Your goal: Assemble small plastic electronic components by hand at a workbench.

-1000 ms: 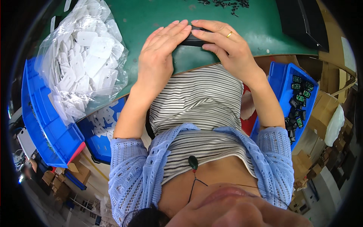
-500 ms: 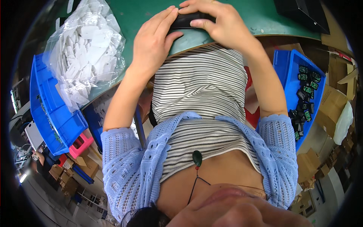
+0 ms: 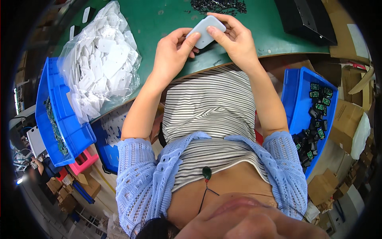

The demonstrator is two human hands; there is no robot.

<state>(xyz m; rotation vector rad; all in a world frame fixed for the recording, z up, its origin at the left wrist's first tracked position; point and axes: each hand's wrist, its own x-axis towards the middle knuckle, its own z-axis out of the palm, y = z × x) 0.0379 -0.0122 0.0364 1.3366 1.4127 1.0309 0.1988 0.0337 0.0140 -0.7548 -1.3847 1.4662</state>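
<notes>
Both hands hold a small rounded casing above the near edge of the green table (image 3: 159,20); its pale grey-white face (image 3: 205,35) is turned up, with a dark edge showing beneath. My left hand (image 3: 173,49) grips its left side, the thumb pressed on the lower left corner. From the right, my right hand (image 3: 238,43) closes on it, with its thumb lying on the pale face. My other fingers are partly hidden behind the casing.
A clear plastic bag (image 3: 101,65) of white covers lies at left on the table. Small black parts (image 3: 219,6) are heaped at the far middle. A black box (image 3: 304,20) stands far right. Blue bins hold circuit boards at left (image 3: 71,115) and at right (image 3: 294,91).
The casing between my hands showed a dark side before; now its pale face shows. Both thumbs now lie on it. My view has shifted, bringing the heap of black parts into sight.
</notes>
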